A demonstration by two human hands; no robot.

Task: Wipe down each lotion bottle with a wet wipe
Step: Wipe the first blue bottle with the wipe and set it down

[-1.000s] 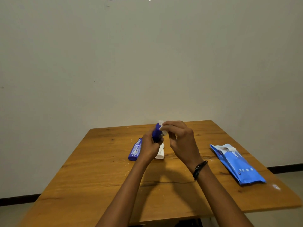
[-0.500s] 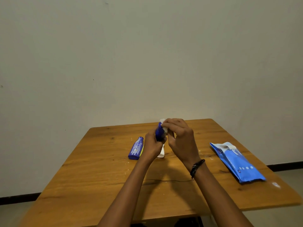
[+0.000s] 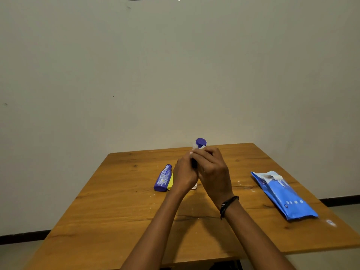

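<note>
I judge the job midway: both hands' grip [image 3: 196, 168] clasps a purple-capped plastic lotion bottle [image 3: 200, 142] in a white wet wipe [image 3: 195, 146]; the blue plastic bottle [image 3: 163, 178] on the wooden tabletop [image 3: 116, 201] waits at left.

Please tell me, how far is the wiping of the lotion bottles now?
In hand: both hands, left hand and right hand, hold a blue bottle upright with a white wipe near its cap. Lying on the table are another blue bottle, something yellow beside it and a white item mostly hidden by the hands. Whether those are already wiped cannot be told. The wipes pack lies to the right.
</note>
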